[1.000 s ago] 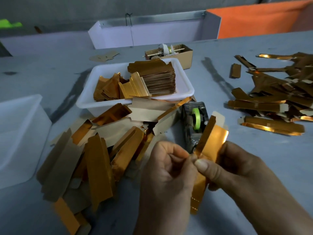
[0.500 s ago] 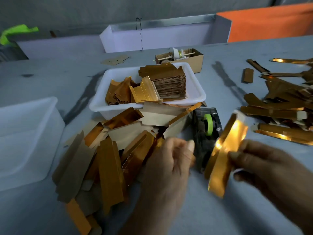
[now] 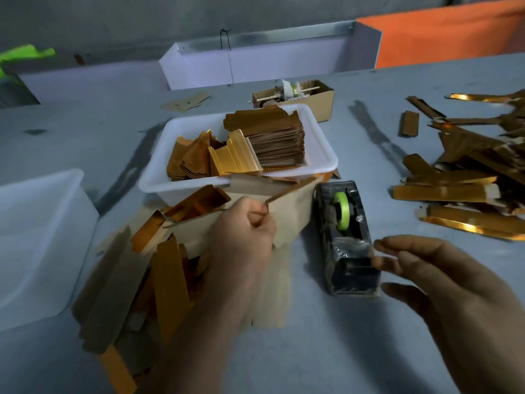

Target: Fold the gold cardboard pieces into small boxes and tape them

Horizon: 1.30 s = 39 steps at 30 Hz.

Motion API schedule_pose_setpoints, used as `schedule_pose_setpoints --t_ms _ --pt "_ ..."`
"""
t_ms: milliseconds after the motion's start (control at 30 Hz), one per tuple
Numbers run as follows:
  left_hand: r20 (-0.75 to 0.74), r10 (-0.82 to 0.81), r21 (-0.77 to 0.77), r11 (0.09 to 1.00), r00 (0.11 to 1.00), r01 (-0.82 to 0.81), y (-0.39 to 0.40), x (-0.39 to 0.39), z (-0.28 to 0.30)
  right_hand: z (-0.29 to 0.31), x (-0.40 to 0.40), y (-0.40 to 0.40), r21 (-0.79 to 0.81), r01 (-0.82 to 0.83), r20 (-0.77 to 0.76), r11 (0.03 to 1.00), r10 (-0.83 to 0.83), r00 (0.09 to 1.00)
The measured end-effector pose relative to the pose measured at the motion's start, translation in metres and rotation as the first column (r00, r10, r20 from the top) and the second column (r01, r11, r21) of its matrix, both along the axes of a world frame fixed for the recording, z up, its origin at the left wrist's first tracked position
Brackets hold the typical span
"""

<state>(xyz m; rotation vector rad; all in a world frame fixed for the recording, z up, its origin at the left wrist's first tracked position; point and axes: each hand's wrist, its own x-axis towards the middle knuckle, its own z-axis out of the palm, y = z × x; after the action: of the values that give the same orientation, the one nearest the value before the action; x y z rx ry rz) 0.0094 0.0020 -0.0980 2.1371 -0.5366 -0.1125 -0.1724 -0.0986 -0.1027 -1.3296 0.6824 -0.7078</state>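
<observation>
Flat gold cardboard pieces (image 3: 170, 268) lie heaped near left, folded ones (image 3: 466, 189) scattered right, the black tape dispenser (image 3: 345, 237) between.

tape dispenser (image 3: 345, 237) blocks centre, open table (image 3: 326, 351) nearer

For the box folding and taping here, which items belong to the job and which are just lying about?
Job:
- left hand pinching a cardboard piece
- right hand at the tape dispenser
- white tray of gold blanks
- folded pieces at right

Lying about:
- empty tub
- brown box
- orange sheet
- green scrap
</observation>
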Motion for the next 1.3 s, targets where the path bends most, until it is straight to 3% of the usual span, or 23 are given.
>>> schedule_pose_setpoints --t_ms 67,133,233,367,500,633,700,767,833,867,967,1033,1200,1300 --pt "-0.352 -0.06 -0.222 0.975 0.934 -0.021 0.021 -0.012 0.002 0.007 0.002 0.011 0.013 -0.046 -0.045 0.999 0.046 0.998" --pt "-0.528 -0.125 -0.363 0.927 0.84 -0.09 0.04 -0.024 0.0 0.01 0.007 0.02 0.113 -0.102 -0.068 0.988 0.11 0.992" --pt "-0.67 -0.271 -0.525 0.831 0.691 -0.184 0.054 -0.041 -0.004 0.011 0.014 0.027 0.201 -0.128 -0.087 0.971 0.148 0.985" --pt "-0.756 -0.304 -0.516 0.822 0.58 -0.241 0.055 -0.062 -0.005 0.016 0.017 0.039 0.265 -0.208 -0.024 0.941 0.222 0.975" --pt "-0.793 -0.26 -0.457 0.852 0.551 -0.256 0.048 -0.076 -0.004 0.017 0.019 0.047 0.299 -0.259 0.079 0.918 0.246 0.966" --pt "-0.767 -0.334 -0.408 0.913 0.547 -0.015 0.051 -0.088 -0.008 0.016 0.021 0.046 0.323 -0.228 0.058 0.919 0.221 0.973" --pt "-0.705 -0.401 -0.371 0.911 0.585 0.177 0.055 -0.087 -0.01 0.014 0.021 0.044 0.303 -0.197 0.015 0.932 0.202 0.979" --pt "-0.565 -0.446 -0.325 0.894 0.695 0.31 0.06 -0.082 -0.012 0.011 0.02 0.042 0.245 -0.194 -0.046 0.95 0.211 0.976" --pt "-0.442 -0.509 -0.281 0.86 0.738 0.425 0.054 -0.075 -0.008 0.01 0.018 0.04 0.192 -0.219 -0.07 0.957 0.236 0.969" --pt "-0.473 -0.488 -0.304 0.872 0.733 0.384 0.051 -0.073 -0.008 0.01 0.016 0.038 0.173 -0.238 -0.07 0.956 0.253 0.965" --pt "-0.675 -0.454 -0.449 0.878 0.582 0.164 0.049 -0.068 -0.008 0.01 0.012 0.034 0.145 -0.286 -0.099 0.947 0.302 0.948" --pt "-0.669 -0.466 -0.504 0.857 0.579 0.107 0.05 -0.067 -0.011 0.01 0.01 0.033 0.126 -0.31 -0.133 0.942 0.326 0.936" --pt "-0.686 -0.491 -0.51 0.851 0.537 0.126 0.044 -0.065 -0.01 0.01 0.008 0.033 0.012 -0.3 -0.174 0.954 0.298 0.939" --pt "-0.662 -0.482 -0.486 0.859 0.573 0.161 0.042 -0.064 -0.007 0.014 0.007 0.035 -0.018 -0.318 -0.174 0.948 0.31 0.935"
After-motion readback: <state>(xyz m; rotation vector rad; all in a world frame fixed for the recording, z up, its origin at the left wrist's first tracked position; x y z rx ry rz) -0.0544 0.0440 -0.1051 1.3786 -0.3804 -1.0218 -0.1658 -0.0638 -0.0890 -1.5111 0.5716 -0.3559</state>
